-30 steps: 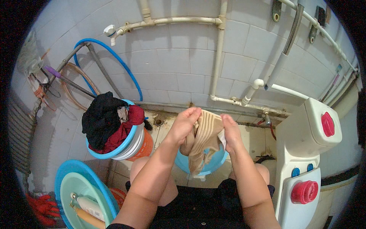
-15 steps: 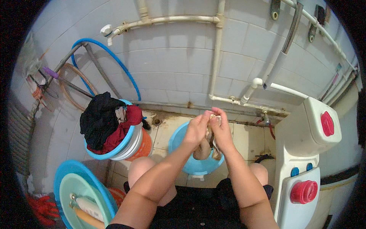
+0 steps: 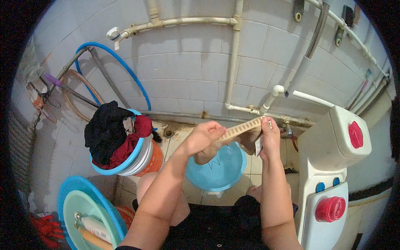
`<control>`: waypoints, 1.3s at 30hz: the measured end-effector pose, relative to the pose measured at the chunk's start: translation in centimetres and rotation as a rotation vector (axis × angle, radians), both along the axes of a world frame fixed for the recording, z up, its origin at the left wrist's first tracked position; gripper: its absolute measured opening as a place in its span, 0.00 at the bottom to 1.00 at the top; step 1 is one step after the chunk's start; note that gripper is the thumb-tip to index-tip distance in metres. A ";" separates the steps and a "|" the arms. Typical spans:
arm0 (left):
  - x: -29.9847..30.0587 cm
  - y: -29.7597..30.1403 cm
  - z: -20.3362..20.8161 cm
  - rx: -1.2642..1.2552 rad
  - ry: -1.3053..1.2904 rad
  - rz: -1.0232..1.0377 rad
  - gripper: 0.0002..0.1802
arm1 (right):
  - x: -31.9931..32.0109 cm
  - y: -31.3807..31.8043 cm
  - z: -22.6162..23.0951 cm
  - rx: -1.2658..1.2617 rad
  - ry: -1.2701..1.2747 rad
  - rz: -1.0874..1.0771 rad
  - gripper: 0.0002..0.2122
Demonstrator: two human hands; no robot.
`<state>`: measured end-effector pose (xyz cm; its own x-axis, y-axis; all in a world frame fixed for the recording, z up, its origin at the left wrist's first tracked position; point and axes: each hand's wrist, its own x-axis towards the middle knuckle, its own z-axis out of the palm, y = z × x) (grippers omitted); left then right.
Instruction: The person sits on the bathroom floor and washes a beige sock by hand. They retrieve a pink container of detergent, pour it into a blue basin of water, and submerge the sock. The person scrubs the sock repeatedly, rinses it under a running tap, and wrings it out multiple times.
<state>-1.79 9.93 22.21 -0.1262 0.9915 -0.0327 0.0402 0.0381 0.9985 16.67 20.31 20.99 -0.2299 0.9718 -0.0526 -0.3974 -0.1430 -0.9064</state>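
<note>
Stretched between my two hands is a wet-looking brown garment [image 3: 243, 128] with a patterned beige waistband. My left hand [image 3: 203, 136] is closed on one end of the band, and my right hand [image 3: 271, 136] grips the other, higher end. Brown cloth hangs below the band near both hands; its full shape cannot be made out. Under it, a light blue basin [image 3: 216, 173] stands on the tiled floor between my knees, with a dark star-like mark visible on its bottom.
To the left, black clothing [image 3: 106, 129] and dark red cloth [image 3: 141, 127] pile in a blue-rimmed bucket [image 3: 125, 166]. Nearer are nested blue and green basins [image 3: 73, 196] holding a bottle. A white toilet [image 3: 329, 141] stands right; pipes [image 3: 234, 62] and a tap [image 3: 114, 35] line the wall.
My hands were together over the basin, squeezing the bunched garment. They have moved apart, left and right, and the waistband is pulled out straight. More of the basin shows.
</note>
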 end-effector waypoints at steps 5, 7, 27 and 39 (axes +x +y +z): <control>-1.5 -0.5 0.5 -0.133 -0.245 0.027 0.10 | 0.3 0.4 0.6 0.107 -0.015 -0.083 0.10; -1.5 0.5 -2.3 0.053 -0.546 0.128 0.10 | -0.8 -2.0 2.1 0.437 -0.256 -0.035 0.08; 0.9 -0.7 1.3 -0.140 -0.356 -0.172 0.24 | -0.1 -0.9 3.0 0.208 -0.328 0.441 0.11; 0.5 1.7 -4.3 -0.125 -0.533 0.254 0.20 | -5.1 -8.2 0.7 1.220 -0.859 0.213 0.08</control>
